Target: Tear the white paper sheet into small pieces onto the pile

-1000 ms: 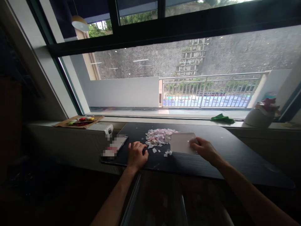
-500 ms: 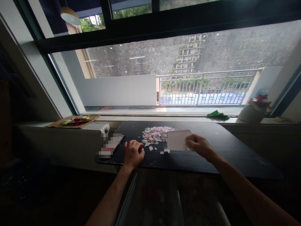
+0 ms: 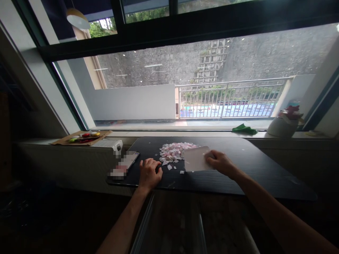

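Note:
On the dark table [image 3: 222,146], my right hand [image 3: 218,163] grips the right end of a flat white rectangular panel [image 3: 195,160]. The panel stands up on the tabletop, its left end against the heap of small pale pink and white paper scraps [image 3: 172,151] and in front of part of it. My left hand [image 3: 150,173] rests near the table's front edge, just left of the heap's front, fingers loosely bent and thumb apart, holding nothing. A few loose scraps [image 3: 170,167] lie between the hands.
A phone-like object [image 3: 129,160], partly pixelated, lies at the table's left end. A heater [image 3: 108,144] stands beyond it. The windowsill bears a brown board [image 3: 59,140] with colourful items, a green cloth [image 3: 244,129] and a pale rounded object [image 3: 282,126].
My right hand has moved slightly left with the white panel, which now hides scraps seen before at its lower left. My left hand stays in place.

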### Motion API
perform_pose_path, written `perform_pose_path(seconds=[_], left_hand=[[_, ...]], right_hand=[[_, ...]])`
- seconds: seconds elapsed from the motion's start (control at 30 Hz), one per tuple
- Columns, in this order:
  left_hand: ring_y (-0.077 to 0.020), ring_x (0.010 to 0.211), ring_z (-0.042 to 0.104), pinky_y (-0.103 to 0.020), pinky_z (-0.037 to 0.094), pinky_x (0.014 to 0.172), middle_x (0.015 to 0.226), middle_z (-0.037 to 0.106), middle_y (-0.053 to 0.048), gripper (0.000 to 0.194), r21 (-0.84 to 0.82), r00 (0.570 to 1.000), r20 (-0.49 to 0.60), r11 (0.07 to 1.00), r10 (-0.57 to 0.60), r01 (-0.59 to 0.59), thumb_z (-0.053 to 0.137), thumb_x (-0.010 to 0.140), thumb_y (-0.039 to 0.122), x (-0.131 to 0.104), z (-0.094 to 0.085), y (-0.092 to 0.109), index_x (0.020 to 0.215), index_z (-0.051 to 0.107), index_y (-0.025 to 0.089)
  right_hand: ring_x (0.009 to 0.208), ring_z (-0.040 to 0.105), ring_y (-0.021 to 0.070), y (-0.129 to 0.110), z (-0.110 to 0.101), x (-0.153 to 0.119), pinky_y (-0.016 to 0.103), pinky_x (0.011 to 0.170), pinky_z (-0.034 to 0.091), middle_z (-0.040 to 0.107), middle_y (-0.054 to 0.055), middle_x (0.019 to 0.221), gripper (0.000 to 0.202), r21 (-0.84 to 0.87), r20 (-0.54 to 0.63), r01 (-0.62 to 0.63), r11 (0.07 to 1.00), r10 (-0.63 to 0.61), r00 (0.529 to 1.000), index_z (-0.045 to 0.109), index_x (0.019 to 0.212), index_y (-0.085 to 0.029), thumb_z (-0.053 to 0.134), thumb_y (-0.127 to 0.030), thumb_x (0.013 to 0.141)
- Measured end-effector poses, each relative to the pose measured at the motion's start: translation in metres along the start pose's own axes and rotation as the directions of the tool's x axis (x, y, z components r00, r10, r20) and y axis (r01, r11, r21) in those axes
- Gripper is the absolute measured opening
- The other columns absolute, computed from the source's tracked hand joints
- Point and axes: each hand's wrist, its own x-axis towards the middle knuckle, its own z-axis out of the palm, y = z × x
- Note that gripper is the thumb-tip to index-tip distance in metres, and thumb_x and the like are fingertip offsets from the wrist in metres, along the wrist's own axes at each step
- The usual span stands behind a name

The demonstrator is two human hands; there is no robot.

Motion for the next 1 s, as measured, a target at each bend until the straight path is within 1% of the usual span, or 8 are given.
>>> perform_pose_path(seconds=[0.07, 0.17, 0.23, 0.4, 0.6, 0.73, 0.9, 1.0], left_hand=[[-0.0279, 0.11, 0.052, -0.054, 0.022, 0.105, 0.096, 0.069, -0.006, 0.02, -0.004, 1.0, 0.005, 1.0, -0.001, 0.001, 0.052, 0.074, 0.021, 0.0, 0.0, 0.0, 0.088, 0.067, 0.022], [-0.028, 0.111, 0.052, -0.054, 0.022, 0.105, 0.097, 0.068, -0.006, 0.02, -0.003, 1.0, 0.013, 1.0, -0.002, 0.002, 0.052, 0.075, 0.022, 0.0, 0.0, 0.0, 0.088, 0.066, 0.021], [-0.0281, 0.111, 0.051, -0.054, 0.022, 0.105, 0.097, 0.068, -0.006, 0.02, -0.002, 1.0, 0.014, 1.0, -0.003, 0.003, 0.052, 0.075, 0.022, -0.001, 0.0, 0.0, 0.088, 0.066, 0.021], [-0.028, 0.111, 0.052, -0.053, 0.022, 0.105, 0.095, 0.069, -0.006, 0.018, -0.013, 1.0, -0.006, 1.0, 0.005, -0.005, 0.051, 0.075, 0.022, -0.001, 0.0, 0.0, 0.086, 0.066, 0.022], [-0.0281, 0.109, 0.053, -0.054, 0.023, 0.104, 0.094, 0.069, -0.006, 0.019, -0.01, 1.0, -0.012, 1.0, 0.0, 0.0, 0.052, 0.074, 0.021, 0.0, -0.001, 0.001, 0.085, 0.067, 0.022], [-0.0281, 0.11, 0.053, -0.054, 0.023, 0.104, 0.094, 0.069, -0.006, 0.019, -0.008, 1.0, -0.012, 1.0, 0.006, -0.007, 0.052, 0.075, 0.022, -0.001, -0.001, 0.0, 0.086, 0.067, 0.022], [-0.0272, 0.106, 0.054, -0.054, 0.023, 0.105, 0.094, 0.068, -0.006, 0.018, -0.016, 1.0, 0.014, 1.0, 0.014, -0.014, 0.052, 0.075, 0.022, -0.001, -0.002, 0.001, 0.086, 0.066, 0.021], [-0.0257, 0.101, 0.056, -0.053, 0.023, 0.105, 0.093, 0.068, -0.005, 0.018, -0.029, 0.999, 0.033, 1.0, 0.011, -0.01, 0.051, 0.075, 0.022, -0.001, -0.004, 0.002, 0.086, 0.065, 0.022]], right_hand=[[0.058, 0.052, 0.0139, 0.0, -0.004, -0.001, 0.024, 0.05, 0.039, 0.06, 0.002, 0.065, 0.016, 0.037, 0.005, -0.002, 0.999, 0.002, 1.0, 0.063, 0.074, -0.015, 0.054, -0.027, 0.068], [0.057, 0.051, 0.0134, 0.0, -0.004, 0.001, 0.024, 0.049, 0.039, 0.059, 0.002, 0.064, 0.017, 0.059, -0.067, 0.019, 0.998, -0.015, 0.998, 0.063, 0.074, -0.015, 0.055, -0.029, 0.068], [0.057, 0.051, 0.0135, 0.0, -0.001, 0.004, 0.024, 0.05, 0.04, 0.06, 0.002, 0.065, 0.017, 0.072, -0.073, 0.026, 0.997, -0.021, 0.997, 0.063, 0.075, -0.015, 0.054, -0.029, 0.069], [0.057, 0.052, 0.0131, 0.001, -0.002, 0.001, 0.024, 0.051, 0.041, 0.059, 0.001, 0.064, 0.013, 0.158, 0.072, -0.038, 0.987, 0.027, 0.997, 0.062, 0.072, -0.015, 0.056, -0.024, 0.067], [0.056, 0.051, 0.0131, 0.002, -0.005, -0.005, 0.024, 0.05, 0.04, 0.059, 0.0, 0.062, 0.01, 0.171, 0.032, -0.064, 0.983, 0.059, 0.998, 0.061, 0.069, -0.016, 0.057, -0.024, 0.064], [0.057, 0.054, 0.0141, 0.013, -0.003, -0.01, 0.025, 0.052, 0.042, 0.061, 0.001, 0.063, 0.013, 0.25, 0.14, -0.114, 0.961, 0.081, 0.987, 0.062, 0.069, -0.016, 0.06, -0.025, 0.061], [0.062, 0.059, 0.0163, 0.029, -0.006, -0.015, 0.027, 0.057, 0.045, 0.065, 0.002, 0.069, 0.02, 0.318, 0.136, -0.193, 0.928, 0.157, 0.978, 0.064, 0.076, -0.017, 0.062, -0.028, 0.059], [0.065, 0.06, 0.0165, 0.035, 0.0, -0.016, 0.027, 0.058, 0.046, 0.067, 0.003, 0.072, 0.021, 0.325, 0.19, -0.214, 0.921, 0.158, 0.969, 0.065, 0.076, -0.016, 0.062, -0.029, 0.061]])
